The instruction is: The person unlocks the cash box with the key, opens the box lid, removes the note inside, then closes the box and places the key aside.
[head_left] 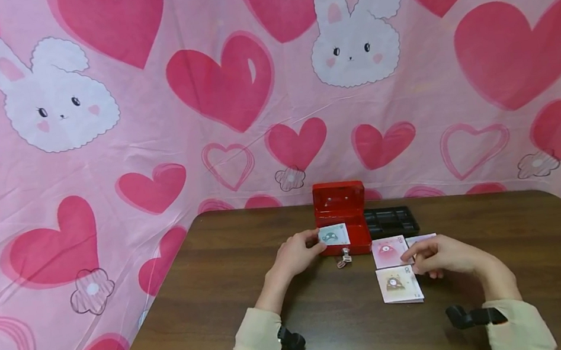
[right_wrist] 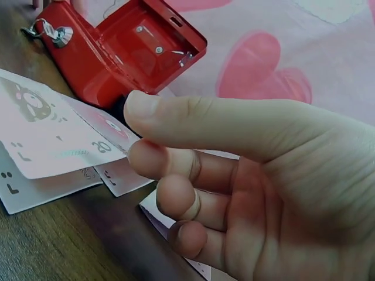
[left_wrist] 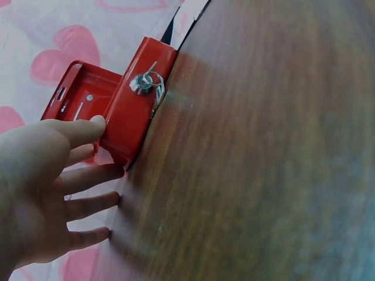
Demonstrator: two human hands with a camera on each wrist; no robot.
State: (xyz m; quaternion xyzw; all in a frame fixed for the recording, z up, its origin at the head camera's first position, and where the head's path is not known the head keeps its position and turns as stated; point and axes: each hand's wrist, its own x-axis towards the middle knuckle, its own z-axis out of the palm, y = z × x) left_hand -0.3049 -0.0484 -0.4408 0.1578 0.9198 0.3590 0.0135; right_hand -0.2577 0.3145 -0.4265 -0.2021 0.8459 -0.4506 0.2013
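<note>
One relaxed left hand is being held at the red box's left edge; at notes front-right of the box, the right hand is being curled, pinch uncertain. Probably light and flimsy, these are best being lifted by edges.

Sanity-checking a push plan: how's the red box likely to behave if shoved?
The box would probably slide rather than roll, given its flat-sided shape on the table. Likely stiff too: it looks like painted metal with crisp edges. The keys may swing, hanging from the lock.
</note>
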